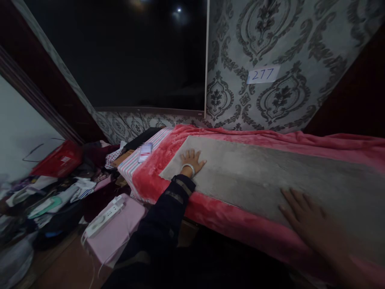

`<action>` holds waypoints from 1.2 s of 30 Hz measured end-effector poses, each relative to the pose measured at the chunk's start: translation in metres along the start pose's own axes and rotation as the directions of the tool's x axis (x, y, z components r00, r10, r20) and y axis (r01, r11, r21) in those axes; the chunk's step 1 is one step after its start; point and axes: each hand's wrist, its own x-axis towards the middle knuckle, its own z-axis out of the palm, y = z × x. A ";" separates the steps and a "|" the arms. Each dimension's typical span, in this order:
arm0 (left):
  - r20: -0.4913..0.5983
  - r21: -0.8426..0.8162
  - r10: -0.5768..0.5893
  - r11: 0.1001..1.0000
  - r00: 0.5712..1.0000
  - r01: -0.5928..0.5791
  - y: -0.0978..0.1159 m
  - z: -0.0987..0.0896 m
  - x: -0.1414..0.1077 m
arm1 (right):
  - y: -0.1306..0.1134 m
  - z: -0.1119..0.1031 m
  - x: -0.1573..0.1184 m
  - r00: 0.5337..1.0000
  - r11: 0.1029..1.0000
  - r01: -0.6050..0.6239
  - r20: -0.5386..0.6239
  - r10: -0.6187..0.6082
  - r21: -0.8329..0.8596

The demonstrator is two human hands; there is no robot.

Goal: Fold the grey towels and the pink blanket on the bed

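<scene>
A long flat grey sheet lies on a red plush blanket that covers a long surface below the wall. My left hand, with a light band at the wrist, rests on the sheet near its left end, fingers spread and nothing held. Over the front part of the sheet, farther right, my right hand is spread too, slightly blurred; whether its palm touches the sheet is hard to tell. Striped cloth shows beyond the blanket's left end.
A dark TV screen hangs behind. Piled clothes and a red bag lie at the left. A white power strip with trailing cables sits on a pink box. A paper marked 277 is on the wall.
</scene>
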 end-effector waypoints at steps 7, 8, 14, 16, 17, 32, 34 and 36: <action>-0.050 -0.063 -0.298 0.954 0.953 0.295 -0.020 -0.005 0.001 | -0.012 -0.010 0.006 0.996 0.995 -0.058 0.068 0.063 -0.075; -0.053 -0.052 -0.304 0.952 0.951 0.301 -0.021 -0.007 0.003 | -0.012 -0.012 0.008 0.994 0.995 -0.066 0.086 0.072 -0.075; -0.032 0.040 -0.121 0.992 0.992 0.122 -0.009 -0.035 0.030 | -0.005 -0.037 0.042 0.946 0.996 -0.087 0.315 0.081 0.007; -0.012 0.054 -0.014 0.998 1.000 0.015 0.004 -0.043 0.043 | -0.008 -0.049 0.070 0.956 0.996 -0.077 0.285 0.064 0.034; -0.006 0.064 0.029 0.998 1.000 -0.029 0.010 -0.044 0.047 | -0.012 -0.053 0.086 0.966 0.997 -0.066 0.252 0.055 0.037; -0.085 0.111 0.090 0.991 0.992 -0.081 0.021 -0.009 0.063 | 0.037 -0.027 0.123 0.960 0.974 -0.202 0.175 0.219 -0.106; -0.087 0.100 0.093 0.991 0.992 -0.084 0.019 -0.008 0.069 | 0.079 -0.037 0.106 0.899 0.902 -0.396 0.129 0.419 -0.171; -0.090 0.087 0.097 0.992 0.991 -0.089 0.017 -0.006 0.073 | 0.121 -0.046 0.082 0.817 0.816 -0.542 0.098 0.568 -0.201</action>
